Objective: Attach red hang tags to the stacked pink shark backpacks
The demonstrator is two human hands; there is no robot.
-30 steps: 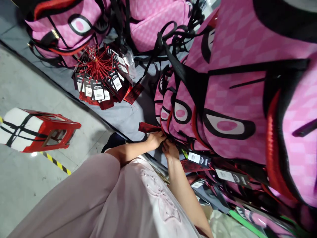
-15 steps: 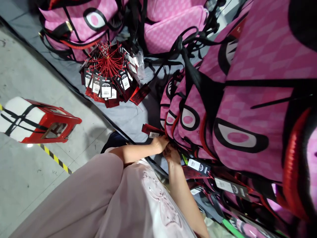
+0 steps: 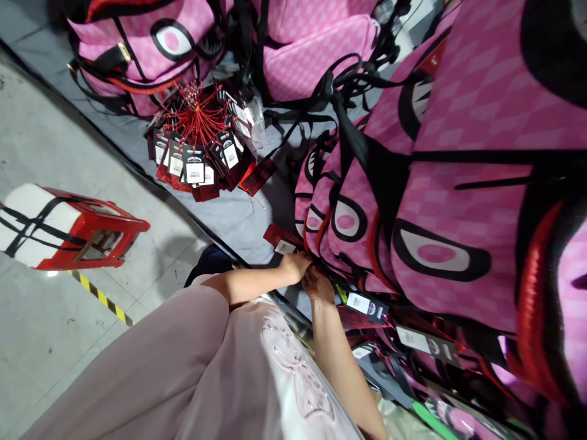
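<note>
My left hand (image 3: 295,267) and my right hand (image 3: 318,285) meet at the lower edge of a row of pink checkered backpacks (image 3: 348,220) with printed eyes. Both have their fingers bent and closed together, the fingertips almost touching. Whatever they pinch is too small and dark to make out. Right beside my left hand, a dark red hang tag (image 3: 280,237) with a white label sticks out over the grey cloth. Another black hang tag (image 3: 367,307) with a white label hangs to the right of my right hand.
A bunch of hang tags on red strings (image 3: 197,146) lies on the grey table cover (image 3: 229,214). More pink backpacks (image 3: 169,43) stand behind it. On the floor at left is a red stool (image 3: 105,229) with a white top, near yellow-black floor tape (image 3: 103,298).
The dark red hang tag by my left hand has tilted slightly, its label end dropping. The hands stay at the same spot. The view has shifted a little.
</note>
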